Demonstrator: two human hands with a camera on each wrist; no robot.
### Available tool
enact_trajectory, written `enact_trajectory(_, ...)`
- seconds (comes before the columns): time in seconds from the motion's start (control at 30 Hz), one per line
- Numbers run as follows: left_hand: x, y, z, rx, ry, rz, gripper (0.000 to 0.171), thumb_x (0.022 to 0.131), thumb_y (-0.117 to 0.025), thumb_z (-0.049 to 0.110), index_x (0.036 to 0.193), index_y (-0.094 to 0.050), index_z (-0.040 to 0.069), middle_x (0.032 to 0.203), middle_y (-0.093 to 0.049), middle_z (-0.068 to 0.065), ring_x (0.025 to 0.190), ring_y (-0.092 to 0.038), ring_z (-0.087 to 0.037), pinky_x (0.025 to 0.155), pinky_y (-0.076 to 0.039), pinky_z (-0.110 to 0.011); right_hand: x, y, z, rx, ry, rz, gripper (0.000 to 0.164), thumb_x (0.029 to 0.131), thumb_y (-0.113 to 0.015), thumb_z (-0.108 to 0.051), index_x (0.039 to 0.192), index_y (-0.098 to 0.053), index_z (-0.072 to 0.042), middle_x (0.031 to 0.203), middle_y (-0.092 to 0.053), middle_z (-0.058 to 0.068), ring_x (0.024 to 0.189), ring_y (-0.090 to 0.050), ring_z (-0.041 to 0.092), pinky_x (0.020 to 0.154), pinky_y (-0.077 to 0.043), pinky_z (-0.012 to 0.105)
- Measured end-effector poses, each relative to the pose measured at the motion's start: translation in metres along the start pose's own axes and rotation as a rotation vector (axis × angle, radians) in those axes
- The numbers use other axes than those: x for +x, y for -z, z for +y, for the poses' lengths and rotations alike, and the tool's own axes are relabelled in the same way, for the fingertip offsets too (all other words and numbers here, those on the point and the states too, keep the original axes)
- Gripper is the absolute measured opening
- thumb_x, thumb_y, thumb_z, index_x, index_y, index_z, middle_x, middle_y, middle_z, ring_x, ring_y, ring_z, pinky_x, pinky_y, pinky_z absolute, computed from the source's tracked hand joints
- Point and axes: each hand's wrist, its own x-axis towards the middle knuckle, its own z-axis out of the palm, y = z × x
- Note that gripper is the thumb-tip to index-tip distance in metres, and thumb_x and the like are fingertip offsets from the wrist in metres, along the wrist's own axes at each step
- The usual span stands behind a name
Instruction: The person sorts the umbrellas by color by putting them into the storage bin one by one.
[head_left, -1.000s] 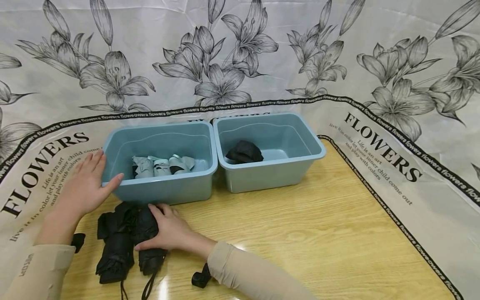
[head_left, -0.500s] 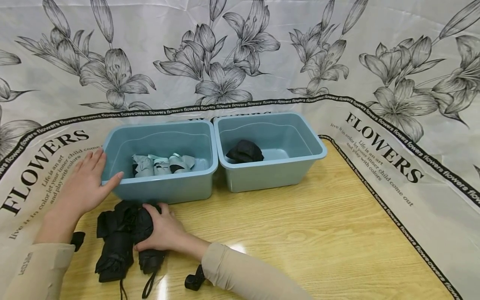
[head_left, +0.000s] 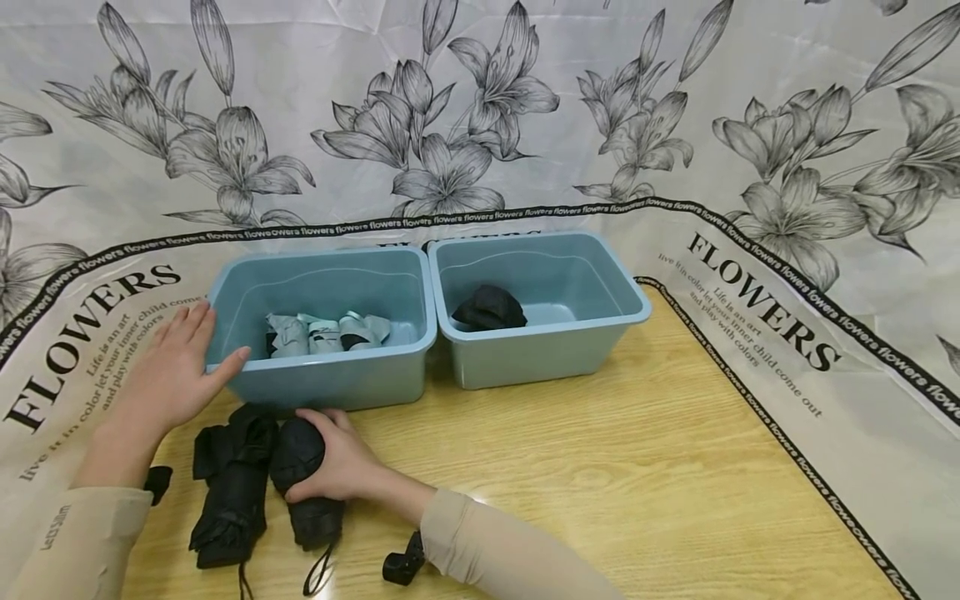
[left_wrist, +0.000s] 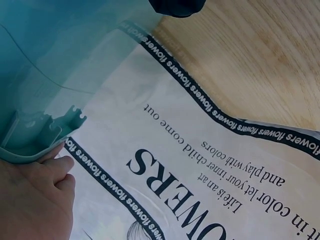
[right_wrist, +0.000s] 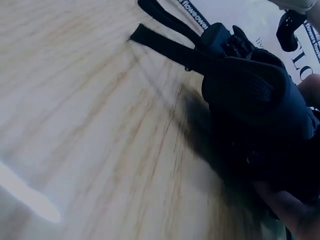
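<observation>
My right hand (head_left: 341, 462) grips a black folded umbrella (head_left: 298, 454), thumb on the near side and fingers around the far side; its wrist loop hangs toward me. In the right wrist view, this umbrella (right_wrist: 255, 110) shows its strap end close over the wood. Left of it, a second black folded umbrella (head_left: 228, 500) lies on the table. My left hand (head_left: 168, 367) rests with straight fingers against the left end of the left blue bin (head_left: 337, 379); the left wrist view shows the hand (left_wrist: 35, 200) at the bin's edge.
Several pale grey-green rolled bundles (head_left: 326, 335) lie in the left bin. Beside it stands a right blue bin (head_left: 532, 358), holding a black cloth-like bundle (head_left: 491, 308). Both stand at the back of the wooden table (head_left: 600, 467), before a flower-printed curtain (head_left: 450, 100).
The right hand has drawn its umbrella slightly right, and a gap now shows between it and the other black umbrella. The left hand stays at the bin.
</observation>
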Motion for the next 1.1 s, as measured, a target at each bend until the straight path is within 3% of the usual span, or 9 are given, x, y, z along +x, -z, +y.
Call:
enact_trajectory(0.2, -0.002, 0.000, 0.001, 0.003, 0.010, -0.005, 0.092, 0.108, -0.038, 0.056, 0.158, -0.012, -0.017, 0.167, -0.007, -0.037, 0.154, -0.002, -0.056, 0.123, -0.007, -0.069, -0.012, 0.014, -0.002, 0.084, 0.042, -0.028, 0.104, 0.072, -0.096, -0.025, 0.160, -0.041, -0.034, 0.157, -0.036, 0.000, 0.131, -0.050, 0.013, 0.099, -0.051, 0.028)
enact_trajectory(0.57, -0.001, 0.000, -0.001, 0.008, 0.021, -0.023, 0.092, 0.108, -0.036, 0.057, 0.159, -0.011, -0.016, 0.167, -0.005, -0.037, 0.154, -0.001, -0.055, 0.123, -0.006, -0.069, -0.045, 0.060, -0.011, 0.135, 0.141, -0.053, 0.107, 0.073, -0.094, -0.023, 0.162, -0.036, -0.039, 0.164, -0.028, -0.003, 0.141, -0.043, 0.018, 0.107, -0.047, 0.036)
enact_trajectory(0.93, 0.002, 0.001, 0.001, 0.001, 0.016, -0.015, 0.093, 0.108, -0.037, 0.058, 0.159, -0.012, -0.015, 0.168, -0.004, -0.035, 0.155, -0.003, -0.055, 0.124, -0.008, -0.068, -0.072, 0.116, -0.017, 0.176, 0.293, 0.056, 0.106, 0.072, -0.092, -0.016, 0.161, -0.037, -0.037, 0.166, -0.030, -0.001, 0.145, -0.040, 0.019, 0.115, -0.040, 0.047)
enact_trajectory(1.1, 0.000, 0.001, 0.000, 0.003, 0.015, -0.017, 0.093, 0.108, -0.036, 0.057, 0.159, -0.010, -0.016, 0.168, -0.003, -0.036, 0.154, 0.000, -0.055, 0.124, -0.007, -0.069, -0.081, 0.143, -0.019, 0.187, 0.323, 0.093, 0.106, 0.073, -0.092, -0.015, 0.162, -0.037, -0.035, 0.166, -0.028, -0.003, 0.143, -0.041, 0.020, 0.113, -0.041, 0.047)
